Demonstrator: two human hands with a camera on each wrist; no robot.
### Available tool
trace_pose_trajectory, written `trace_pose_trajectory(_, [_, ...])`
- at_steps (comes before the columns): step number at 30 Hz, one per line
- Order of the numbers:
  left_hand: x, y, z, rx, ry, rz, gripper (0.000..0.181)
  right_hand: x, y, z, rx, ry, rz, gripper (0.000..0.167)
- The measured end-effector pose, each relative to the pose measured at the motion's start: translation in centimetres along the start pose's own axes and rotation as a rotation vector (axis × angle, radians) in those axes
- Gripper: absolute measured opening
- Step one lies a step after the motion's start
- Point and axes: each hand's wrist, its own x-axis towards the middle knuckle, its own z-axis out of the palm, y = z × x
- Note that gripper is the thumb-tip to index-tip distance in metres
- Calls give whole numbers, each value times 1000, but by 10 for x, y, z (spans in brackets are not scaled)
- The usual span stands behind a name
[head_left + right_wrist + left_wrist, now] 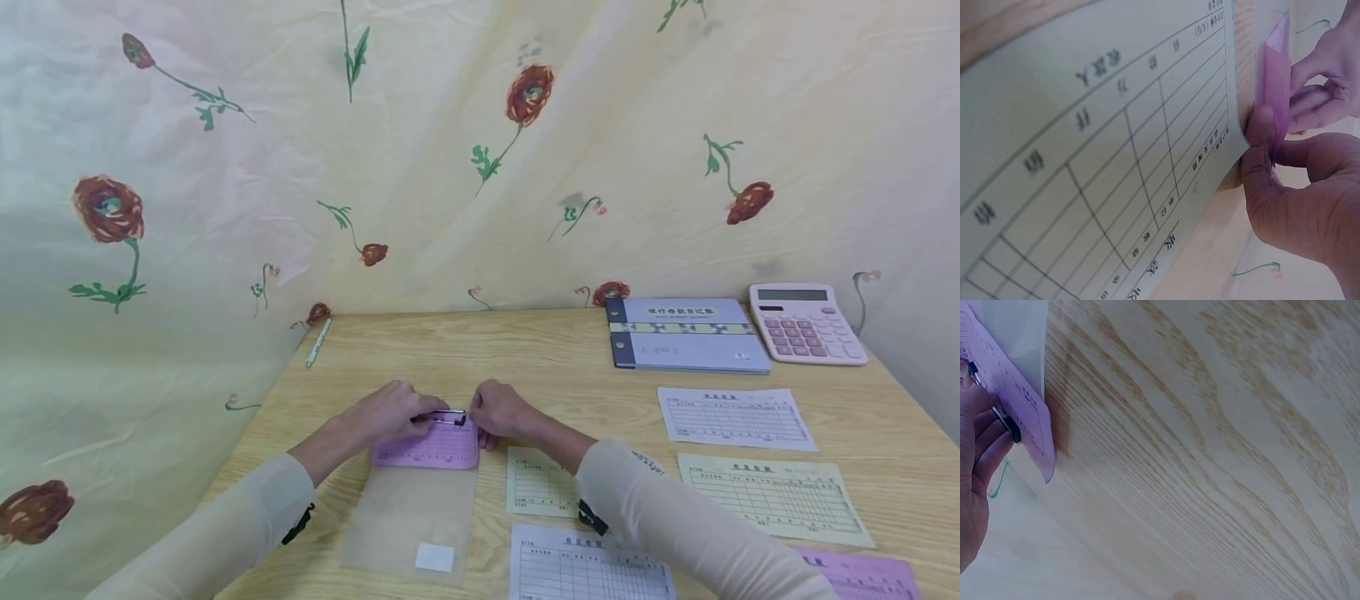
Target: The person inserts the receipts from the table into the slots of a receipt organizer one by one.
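Note:
A translucent folder or board with a small white label lies on the table, and a pink printed slip sits across its far end. At that end is a metal clip with black tips. My left hand pinches the clip from the left, as the clip between thumb and fingers in the left wrist view confirms. On the other side, my right hand pinches the slip's right corner between thumb and fingers. In the right wrist view the pink slip stands bent up from the table.
Pale green slips, white slips and another pink slip lie to the right. A blue account book and a calculator are at the back right, a pen at the back left. Flowered cloth hangs behind.

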Motion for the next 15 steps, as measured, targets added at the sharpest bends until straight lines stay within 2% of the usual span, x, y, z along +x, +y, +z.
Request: trace_pose_trajectory(15, [2,-1,-2,-25,-35,3,34,-2,-1,-1,29,15,13,15])
